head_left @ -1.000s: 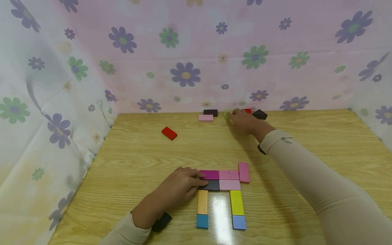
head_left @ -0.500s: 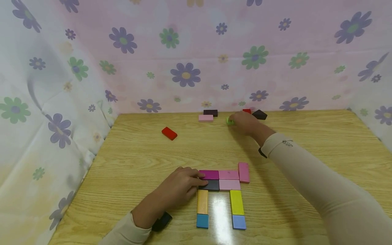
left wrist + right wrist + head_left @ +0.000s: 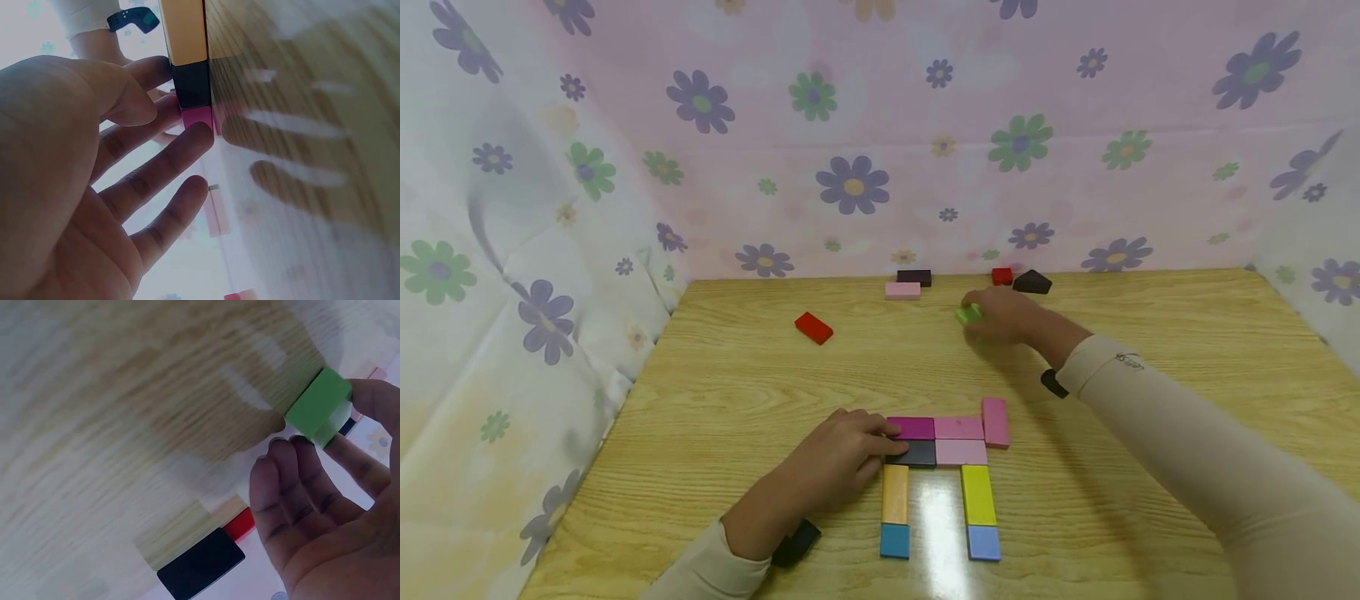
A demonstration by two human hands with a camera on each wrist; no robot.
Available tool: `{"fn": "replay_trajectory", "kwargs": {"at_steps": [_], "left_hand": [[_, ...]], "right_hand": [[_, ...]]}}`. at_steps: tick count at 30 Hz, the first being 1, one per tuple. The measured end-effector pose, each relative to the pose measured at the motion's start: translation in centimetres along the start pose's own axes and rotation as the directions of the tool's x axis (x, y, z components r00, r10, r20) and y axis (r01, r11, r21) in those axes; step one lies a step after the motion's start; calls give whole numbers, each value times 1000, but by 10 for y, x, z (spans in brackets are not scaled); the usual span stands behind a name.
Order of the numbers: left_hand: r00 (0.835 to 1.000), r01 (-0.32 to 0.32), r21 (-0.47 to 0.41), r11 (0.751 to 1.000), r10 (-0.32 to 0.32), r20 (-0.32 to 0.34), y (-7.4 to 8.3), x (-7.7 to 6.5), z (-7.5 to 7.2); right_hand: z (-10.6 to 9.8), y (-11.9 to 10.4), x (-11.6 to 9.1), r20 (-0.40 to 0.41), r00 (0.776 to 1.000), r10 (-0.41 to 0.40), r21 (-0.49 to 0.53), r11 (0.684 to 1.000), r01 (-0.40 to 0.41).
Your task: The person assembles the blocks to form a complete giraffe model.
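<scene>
In the head view my right hand (image 3: 1007, 314) pinches a light green block (image 3: 970, 315) between thumb and forefinger over the back of the table. The right wrist view shows the green block (image 3: 320, 405) held by its ends, the other fingers loosely bent below. My left hand (image 3: 842, 454) rests extended fingertips on a magenta block (image 3: 914, 428) and a black block (image 3: 917, 453). Beside these lie two pink blocks, the upper (image 3: 959, 428) and the lower (image 3: 962, 452), and a tilted pink block (image 3: 996, 422). Orange (image 3: 896, 494) and yellow (image 3: 978, 494) blocks run downward, ending in blue (image 3: 895, 541) and light blue (image 3: 983, 542) ones.
A red block (image 3: 814, 327) lies left of the middle. Along the back edge are a dark block (image 3: 914, 277), a light pink block (image 3: 902, 291), a small red block (image 3: 1002, 276) and a black angular block (image 3: 1032, 282). A flowered cloth (image 3: 760, 208) stands behind the table (image 3: 737, 383).
My right hand has picked up the green block near the back edge and drawn it toward me. The left hand has stayed on the magenta and black blocks.
</scene>
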State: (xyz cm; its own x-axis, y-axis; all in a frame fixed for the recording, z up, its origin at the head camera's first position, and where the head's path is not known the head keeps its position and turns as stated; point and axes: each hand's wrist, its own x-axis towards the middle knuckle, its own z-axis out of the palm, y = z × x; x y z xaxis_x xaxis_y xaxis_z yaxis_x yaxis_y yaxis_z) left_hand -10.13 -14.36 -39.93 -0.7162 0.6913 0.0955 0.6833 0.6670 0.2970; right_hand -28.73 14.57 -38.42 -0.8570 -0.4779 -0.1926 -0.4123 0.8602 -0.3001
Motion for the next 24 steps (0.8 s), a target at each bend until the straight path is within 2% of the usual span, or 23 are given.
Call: {"fn": "replay_trajectory", "kwargs": {"at_steps": [5,12,17,24], "left_hand": [[1000,-12,4,1000,12,4,0,1,0],[1000,3,3,1000,-3,19,0,0,0],[1000,0,-1,1000,0,10,0,0,1],[1000,-11,13,1000,11,3,-1,1,0]], "right_hand": [[-2,-3,-12,19,999,39,22,999,-40],[-1,-6,-25,57,993,104,86,990,-108],[2,-5,-33,90,989,113,138,982,-125],[9,-7,-47,86,989,123,186,973,-137]]}}
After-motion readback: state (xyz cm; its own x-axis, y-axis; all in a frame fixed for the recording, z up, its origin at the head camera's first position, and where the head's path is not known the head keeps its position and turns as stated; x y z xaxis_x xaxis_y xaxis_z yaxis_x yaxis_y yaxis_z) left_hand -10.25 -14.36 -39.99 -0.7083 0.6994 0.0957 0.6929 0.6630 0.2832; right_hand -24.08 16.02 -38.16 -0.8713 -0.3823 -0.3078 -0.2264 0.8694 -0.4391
